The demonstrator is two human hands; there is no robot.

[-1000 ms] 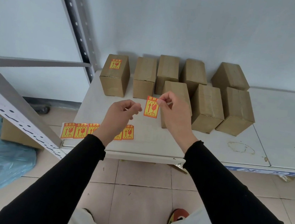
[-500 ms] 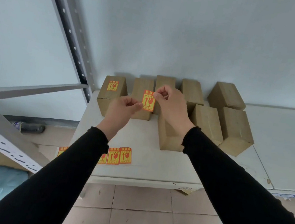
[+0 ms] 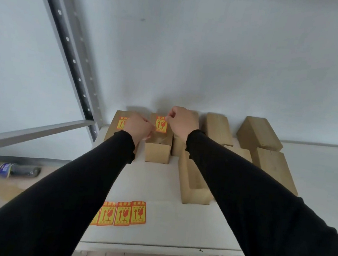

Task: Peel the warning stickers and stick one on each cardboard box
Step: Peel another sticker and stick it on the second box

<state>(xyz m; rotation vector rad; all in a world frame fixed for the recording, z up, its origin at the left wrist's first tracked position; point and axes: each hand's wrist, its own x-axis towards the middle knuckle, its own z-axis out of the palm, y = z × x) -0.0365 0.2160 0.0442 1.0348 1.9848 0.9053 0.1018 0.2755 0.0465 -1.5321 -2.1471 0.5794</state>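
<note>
Several brown cardboard boxes stand at the back of a white table. The far-left box carries a yellow and red warning sticker. On top of the second box lies another warning sticker. My right hand pinches its upper right corner. My left hand touches its lower left edge with the fingers curled. A strip of spare stickers lies near the table's front edge, partly hidden by my left sleeve.
More unlabelled boxes sit to the right, among them a long one under my right forearm and two at the far right. A grey metal shelf upright rises at the left. A bottle lies on the floor.
Both hands moved forward with the peeled sticker and brought it down onto the top of the second box. The camera tilted upward toward the wall.
</note>
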